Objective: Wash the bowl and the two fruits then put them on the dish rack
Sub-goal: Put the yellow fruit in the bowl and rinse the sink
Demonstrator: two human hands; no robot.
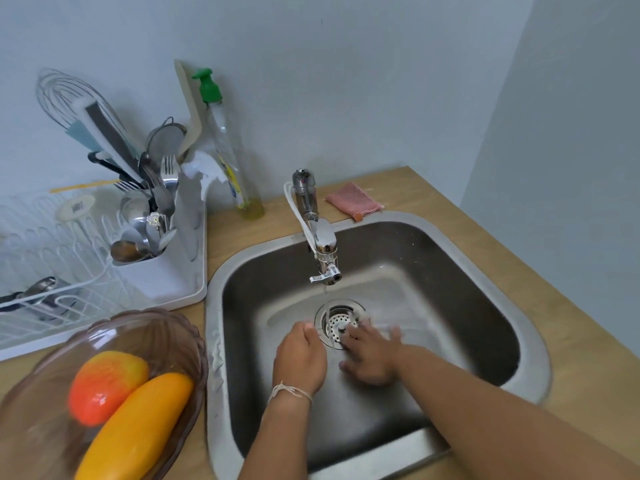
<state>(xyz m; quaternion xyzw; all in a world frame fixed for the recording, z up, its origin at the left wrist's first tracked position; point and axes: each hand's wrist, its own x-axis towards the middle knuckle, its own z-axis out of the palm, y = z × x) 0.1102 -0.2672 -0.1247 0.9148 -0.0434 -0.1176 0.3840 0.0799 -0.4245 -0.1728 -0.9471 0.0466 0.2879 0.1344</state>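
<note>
A steel sink is set in a wooden desk in a pale-walled corner. Inside it, the left hand is loosely curled and the right hand spread, both empty. Left of the sink, a tinted bowl holds a red-yellow fruit and a yellow fruit, with the white dish rack behind.

I see both hands low in the sink at centre frame: left hand loosely curled, right hand spread by the drain. The bowl with two fruits sits lower left.
</note>
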